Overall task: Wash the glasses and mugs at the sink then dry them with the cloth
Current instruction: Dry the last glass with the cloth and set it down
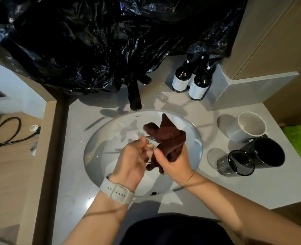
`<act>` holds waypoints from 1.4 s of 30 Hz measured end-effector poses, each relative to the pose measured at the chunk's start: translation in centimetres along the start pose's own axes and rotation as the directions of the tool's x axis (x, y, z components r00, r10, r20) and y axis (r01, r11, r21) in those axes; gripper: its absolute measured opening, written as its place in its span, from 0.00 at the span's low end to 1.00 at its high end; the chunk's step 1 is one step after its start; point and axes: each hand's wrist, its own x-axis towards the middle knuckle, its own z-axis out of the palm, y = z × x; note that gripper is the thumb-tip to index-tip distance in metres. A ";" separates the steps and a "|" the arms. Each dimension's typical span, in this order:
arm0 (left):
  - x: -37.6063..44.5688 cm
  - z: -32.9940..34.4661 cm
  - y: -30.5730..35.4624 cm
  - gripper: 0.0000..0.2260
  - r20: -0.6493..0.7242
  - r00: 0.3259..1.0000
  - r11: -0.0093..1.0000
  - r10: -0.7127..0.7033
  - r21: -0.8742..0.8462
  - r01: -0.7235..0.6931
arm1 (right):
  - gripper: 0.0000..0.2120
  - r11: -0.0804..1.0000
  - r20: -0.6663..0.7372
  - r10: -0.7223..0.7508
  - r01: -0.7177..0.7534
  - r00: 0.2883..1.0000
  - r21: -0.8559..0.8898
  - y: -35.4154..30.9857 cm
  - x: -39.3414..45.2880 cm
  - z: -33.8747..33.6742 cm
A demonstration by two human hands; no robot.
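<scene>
Both hands are over the white sink basin [109,137]. My right hand [174,161] grips a dark brown cloth [169,135], which bunches up above its fingers and hangs down between the hands. My left hand [135,156], with a white watch on the wrist, curls round what looks like a clear glass [150,151]. Only the glass's faint edges show, and the cloth goes into it. On the counter to the right stand a white mug [241,133], a black mug [268,152] and a dark-rimmed glass [238,163].
A black tap [134,98] stands behind the basin. Three dark pump bottles [198,85] sit at the back right by a grey ledge. Black plastic sheeting [102,41] hangs over the wall. A green item [300,140] lies at the counter's right edge.
</scene>
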 end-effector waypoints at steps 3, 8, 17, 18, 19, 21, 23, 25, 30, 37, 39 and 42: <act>-0.6 1.1 -0.9 0.10 -0.050 0.984 0.985 0.168 0.051 -0.166 | 0.10 0.984 -0.043 0.119 -0.112 0.992 0.142 -0.6 0.0 1.1; -1.0 1.0 -2.7 0.10 -0.084 0.796 0.760 0.599 0.372 -0.533 | 0.16 0.781 -0.078 0.577 -0.521 0.813 0.344 -4.1 1.0 2.5; 3.5 -1.2 -3.4 0.07 0.371 0.374 0.011 0.850 0.698 -0.716 | 0.21 0.368 0.184 0.878 -0.869 0.442 0.332 -3.3 5.8 0.9; 4.0 -1.0 -3.4 0.08 0.383 0.354 -0.010 0.853 0.690 -0.724 | 0.19 0.389 0.163 0.870 -0.851 0.465 0.352 -3.1 6.2 0.9; 4.5 -0.8 -3.3 0.09 0.385 0.347 -0.022 0.855 0.695 -0.718 | 0.18 0.425 0.136 0.857 -0.830 0.497 0.360 -2.8 6.5 0.9; 5.4 -0.4 -2.8 0.08 0.376 0.354 -0.039 0.856 0.731 -0.681 | 0.15 0.516 0.074 0.824 -0.798 0.561 0.312 -2.5 6.7 0.8; 6.2 -0.3 -2.0 0.09 0.328 0.396 0.021 0.858 0.747 -0.664 | 0.12 0.603 0.036 0.781 -0.769 0.623 0.213 -2.1 6.9 0.3; 6.7 -0.5 -1.0 0.08 0.294 0.449 0.088 0.844 0.749 -0.656 | 0.10 0.688 0.048 0.725 -0.726 0.687 -0.001 -2.1 7.7 -0.8; 6.5 -2.3 0.8 0.09 0.416 0.470 0.033 0.779 0.720 -0.693 | 0.21 0.533 0.287 0.578 -0.087 0.764 -0.842 -4.0 11.3 -2.8; 6.8 -4.5 1.4 0.07 0.491 0.440 -0.096 0.752 0.742 -0.664 | 0.19 0.567 0.406 0.450 0.097 0.795 -0.818 -4.1 18.5 -3.1; 6.9 -4.8 1.2 0.07 0.488 0.448 -0.062 0.749 0.726 -0.685 | 0.19 0.533 0.395 0.468 0.104 0.791 -0.840 -1.6 21.2 -2.9; 7.0 -5.1 0.9 0.08 0.483 0.469 0.011 0.740 0.688 -0.726 | 0.16 0.492 0.309 0.452 0.055 0.837 -0.869 2.8 24.3 -2.4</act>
